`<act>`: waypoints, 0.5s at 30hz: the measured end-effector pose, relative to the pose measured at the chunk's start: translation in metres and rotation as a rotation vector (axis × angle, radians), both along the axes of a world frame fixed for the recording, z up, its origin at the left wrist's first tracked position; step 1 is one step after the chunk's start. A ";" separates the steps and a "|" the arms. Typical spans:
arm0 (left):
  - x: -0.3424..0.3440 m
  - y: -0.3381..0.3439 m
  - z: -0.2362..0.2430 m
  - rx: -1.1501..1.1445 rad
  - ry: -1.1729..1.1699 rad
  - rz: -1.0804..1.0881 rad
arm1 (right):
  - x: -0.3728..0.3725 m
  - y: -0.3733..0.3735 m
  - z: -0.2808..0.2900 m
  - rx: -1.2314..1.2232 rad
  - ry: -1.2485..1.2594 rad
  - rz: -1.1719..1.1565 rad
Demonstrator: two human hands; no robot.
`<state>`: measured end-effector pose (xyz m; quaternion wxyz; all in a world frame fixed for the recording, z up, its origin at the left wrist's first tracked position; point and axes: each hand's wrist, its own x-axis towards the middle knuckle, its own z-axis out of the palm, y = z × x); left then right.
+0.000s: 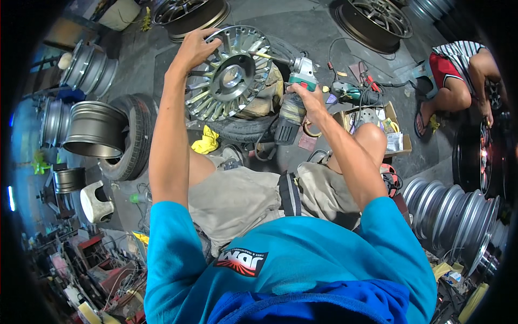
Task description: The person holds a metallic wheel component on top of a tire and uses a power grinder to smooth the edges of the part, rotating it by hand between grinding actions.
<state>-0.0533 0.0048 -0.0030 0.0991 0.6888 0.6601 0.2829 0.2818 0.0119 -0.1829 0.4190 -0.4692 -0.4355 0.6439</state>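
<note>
Right, from my remote seat I have the silver wheel point(221, 83) just short of twelve o'clock in view, resting over a tire point(245, 131) and a tan bundle point(264, 99). My right hand point(307, 100) is wrapped around the power tool point(291, 116), whose thin shaft point(268, 56) reaches toward the wheel's one o'clock. My left hand point(198, 48) sits at the wheel's eleven o'clock, fingers at the edge (whether they truly pinch it or merely rest there, I cannot tell). That doubt is my main worry: a loose hold over such an uneven support could let the wheel rock, and a running tip might then skip across the spokes or toward those fingers. One-handed control could also let the tool twist if its tip caught. The cable point(262, 158), at the tool's seven o'clock, could snag and jerk my aim.
</note>
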 end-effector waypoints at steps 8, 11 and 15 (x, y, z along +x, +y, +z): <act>-0.004 -0.001 -0.001 -0.037 -0.047 0.006 | 0.003 0.018 0.000 -0.198 0.272 0.010; -0.018 -0.004 -0.011 0.042 -0.051 -0.012 | -0.003 0.001 0.005 -0.228 0.196 0.079; -0.009 -0.007 0.002 -0.112 -0.073 0.016 | 0.002 0.001 0.003 -0.215 0.221 0.120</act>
